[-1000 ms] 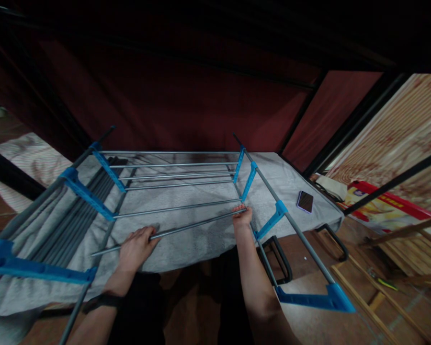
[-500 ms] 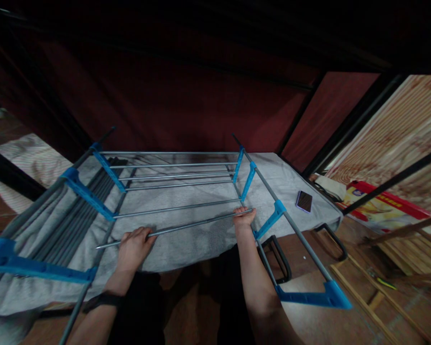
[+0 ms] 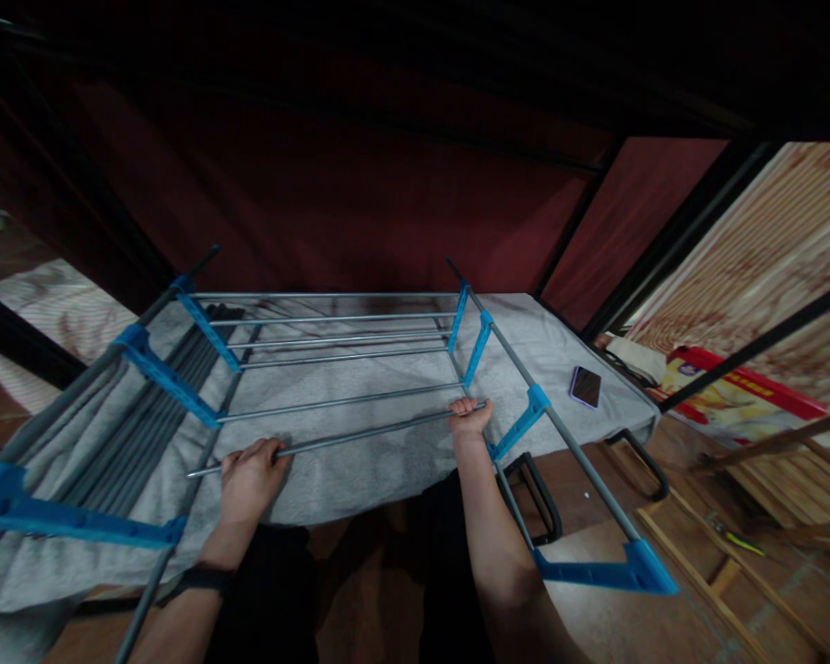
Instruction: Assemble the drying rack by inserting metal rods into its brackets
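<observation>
A grey metal tube [image 3: 366, 431] lies crosswise in front of me, apart from the rack around it. Near its left end my left hand [image 3: 250, 475] is closed round it, and the tip sticks out past the hand. My right hand [image 3: 468, 417] grips the same tube near its right end, fingers wrapped over it. The rack frame has grey poles [image 3: 581, 452] joined by blue plastic brackets [image 3: 518, 424]; another blue bracket [image 3: 172, 378] stands on the left side. Several crossbars [image 3: 346, 403] span the far part of the frame between the two sides.
A bundle of loose grey tubes [image 3: 138, 433] rests on the grey cloth [image 3: 387, 470] at left. A phone [image 3: 586, 387] lies on the cloth at right. Beyond are a red and yellow box [image 3: 733, 397] and a wooden frame [image 3: 719, 572] on the floor. Dark red panels stand behind.
My left hand has slid slightly left along the tube, closer to its left end. The right hand stays in place on the tube.
</observation>
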`<action>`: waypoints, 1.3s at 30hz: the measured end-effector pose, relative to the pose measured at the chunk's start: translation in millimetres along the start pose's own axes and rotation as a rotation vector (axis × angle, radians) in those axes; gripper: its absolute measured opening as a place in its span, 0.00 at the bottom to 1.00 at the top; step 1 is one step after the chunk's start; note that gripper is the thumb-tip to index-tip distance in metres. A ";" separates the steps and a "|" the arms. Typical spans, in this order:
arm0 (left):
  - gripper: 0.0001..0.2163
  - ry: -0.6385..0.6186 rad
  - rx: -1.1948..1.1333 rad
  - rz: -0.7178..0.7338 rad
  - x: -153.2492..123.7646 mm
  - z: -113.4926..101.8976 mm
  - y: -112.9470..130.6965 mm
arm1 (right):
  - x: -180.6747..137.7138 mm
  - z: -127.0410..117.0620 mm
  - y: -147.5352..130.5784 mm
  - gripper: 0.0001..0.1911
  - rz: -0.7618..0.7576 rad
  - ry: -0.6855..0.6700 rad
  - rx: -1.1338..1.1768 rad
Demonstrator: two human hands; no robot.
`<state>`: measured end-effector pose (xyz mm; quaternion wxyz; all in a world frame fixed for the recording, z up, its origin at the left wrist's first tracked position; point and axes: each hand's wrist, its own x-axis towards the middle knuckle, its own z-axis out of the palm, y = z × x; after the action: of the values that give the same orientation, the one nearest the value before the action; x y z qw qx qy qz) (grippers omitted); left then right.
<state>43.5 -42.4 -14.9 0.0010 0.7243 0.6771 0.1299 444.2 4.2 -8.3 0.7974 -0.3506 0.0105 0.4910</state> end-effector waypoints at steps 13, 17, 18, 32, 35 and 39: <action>0.10 -0.007 -0.039 -0.043 0.2 -6.4 7.3 | -1.1 2.0 -2.3 0.28 -0.030 0.016 -0.027; 0.12 0.021 -0.027 -0.095 -1.6 -9.5 7.9 | -2.9 5.0 -2.7 0.28 -0.049 0.025 -0.051; 0.13 0.034 -0.013 -0.122 -2.4 -10.4 8.1 | -3.2 5.7 -3.0 0.28 -0.055 0.026 -0.052; 0.18 0.132 -0.032 -0.354 -11.2 -15.5 6.8 | -0.2 2.4 -4.1 0.27 0.012 0.027 0.070; 0.18 0.112 -0.033 -0.359 -11.1 -16.4 4.9 | 1.0 1.2 -4.6 0.27 0.015 0.026 0.076; 0.18 0.076 -0.051 -0.362 -10.0 -14.8 1.0 | 2.2 -0.5 -4.6 0.27 0.006 0.006 0.060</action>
<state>41.2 -54.9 -2.3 0.0171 0.5851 0.7923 0.1719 449.1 4.3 -6.9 0.8059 -0.3283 0.0287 0.4919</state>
